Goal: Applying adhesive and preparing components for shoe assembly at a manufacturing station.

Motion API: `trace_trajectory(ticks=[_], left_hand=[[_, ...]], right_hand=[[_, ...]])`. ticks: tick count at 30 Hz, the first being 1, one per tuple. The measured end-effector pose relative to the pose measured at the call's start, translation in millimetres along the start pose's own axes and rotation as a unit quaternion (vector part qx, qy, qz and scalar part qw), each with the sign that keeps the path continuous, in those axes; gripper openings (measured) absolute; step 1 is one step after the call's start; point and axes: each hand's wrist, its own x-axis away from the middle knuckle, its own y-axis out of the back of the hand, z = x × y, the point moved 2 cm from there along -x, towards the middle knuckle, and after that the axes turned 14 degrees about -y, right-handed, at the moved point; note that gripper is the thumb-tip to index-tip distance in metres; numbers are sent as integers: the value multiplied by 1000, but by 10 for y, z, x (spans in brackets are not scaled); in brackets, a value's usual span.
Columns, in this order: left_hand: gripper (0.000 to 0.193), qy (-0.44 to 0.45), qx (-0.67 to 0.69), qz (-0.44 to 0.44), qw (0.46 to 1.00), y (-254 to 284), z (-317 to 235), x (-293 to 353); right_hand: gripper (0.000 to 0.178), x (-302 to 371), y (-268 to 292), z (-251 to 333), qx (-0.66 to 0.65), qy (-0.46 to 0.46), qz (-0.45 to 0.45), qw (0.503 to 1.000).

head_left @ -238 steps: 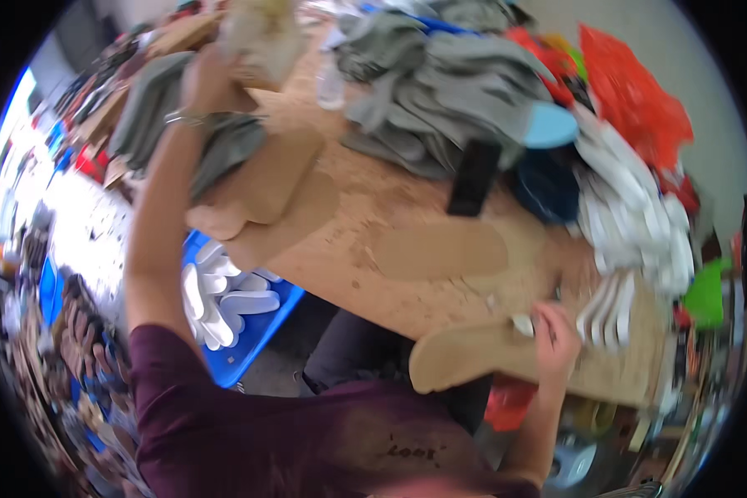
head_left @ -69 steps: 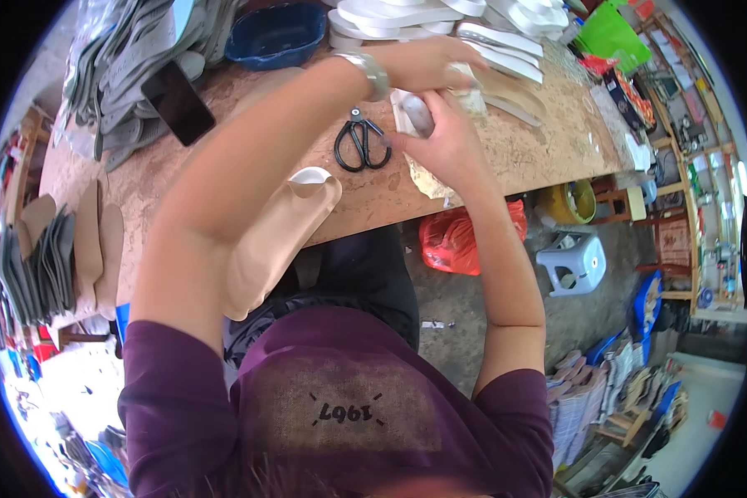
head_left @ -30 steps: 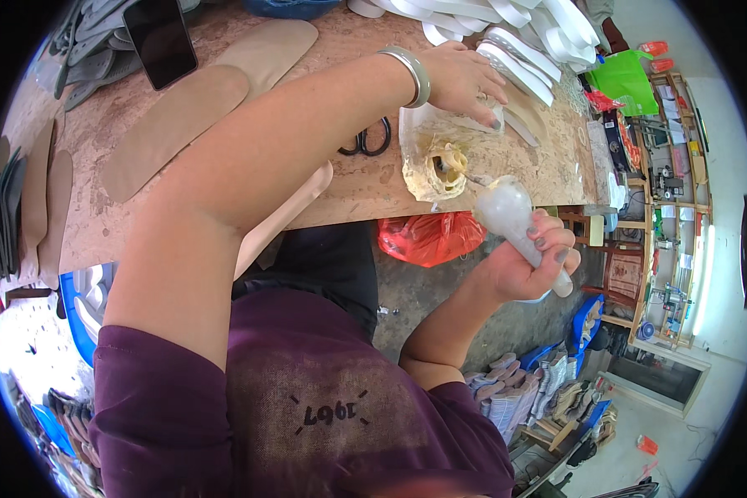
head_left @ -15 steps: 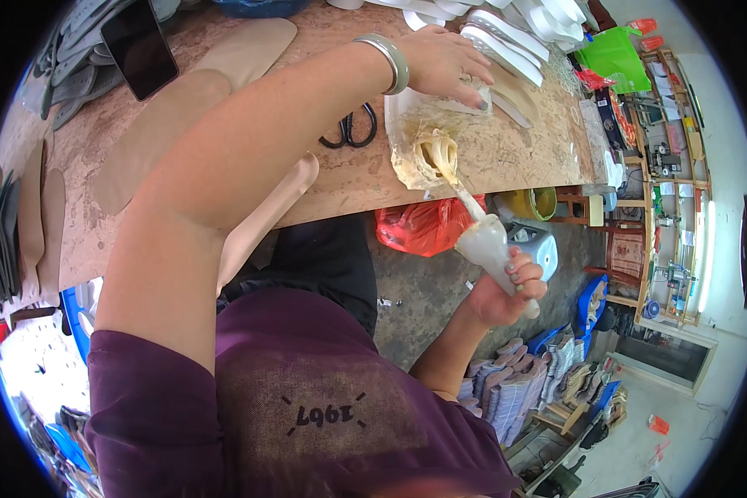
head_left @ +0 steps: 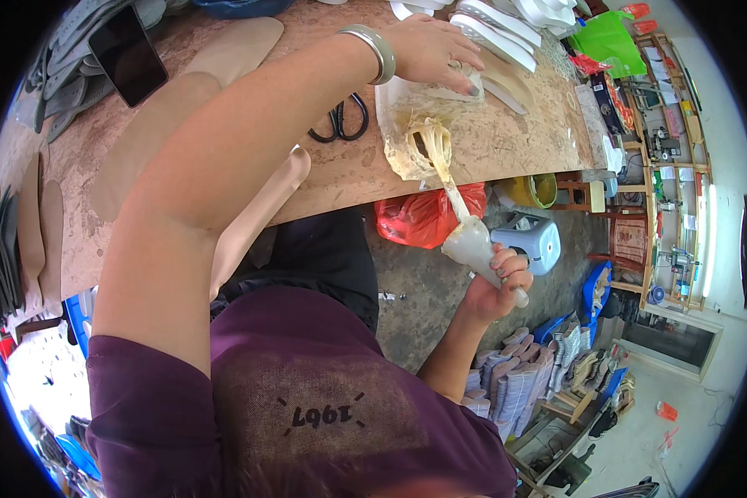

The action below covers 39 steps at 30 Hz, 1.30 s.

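My left hand [head_left: 436, 54], with a bangle at its wrist, is closed over the far end of a translucent plastic container [head_left: 397, 162] lying on the table. Thick yellowish glue [head_left: 430, 141] coats its near opening. My right hand [head_left: 500, 282] grips the pale handle of a glue brush [head_left: 471, 242], which has a funnel-shaped translucent guard. From the guard a glue-covered shaft runs up to the opening, where sticky strands stretch between brush tip and container. Left of the container lie black-handled scissors [head_left: 340, 123].
Beige insoles [head_left: 158, 124] and a dark phone [head_left: 129, 56] are on the worktable [head_left: 340, 178]. White soles [head_left: 498, 33] pile up at the far edge. Below the near edge are a red plastic bag [head_left: 427, 217], a blue-grey stool [head_left: 533, 242] and stacked insoles [head_left: 519, 378].
The view has shifted slightly. My right hand and the brush have moved a little up and left, toward the container; my left hand keeps its hold.
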Motion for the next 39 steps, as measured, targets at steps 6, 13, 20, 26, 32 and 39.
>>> trace_trajectory(ticks=[6,13,20,26,32,39], left_hand=[[61,-8,-5,-23,1000,-55,54,-50],[69,-1,84,85,993,332,-112,-5],[68,-13,62,79,995,181,-76,-5],[61,-26,-7,-31,999,-90,53,-129],[55,-23,-17,-70,997,30,17,33],[65,-24,71,48,996,247,-79,-21]], right_hand=[[30,128,-111,169,75,39,18,996],[35,267,489,402,-26,-8,-41,999],[24,-1170,198,17,92,5,26,995],[42,-2034,-20,-988,265,-178,110,941],[51,-1290,-627,199,561,-164,75,808],[35,-863,-924,130,736,-29,192,649]])
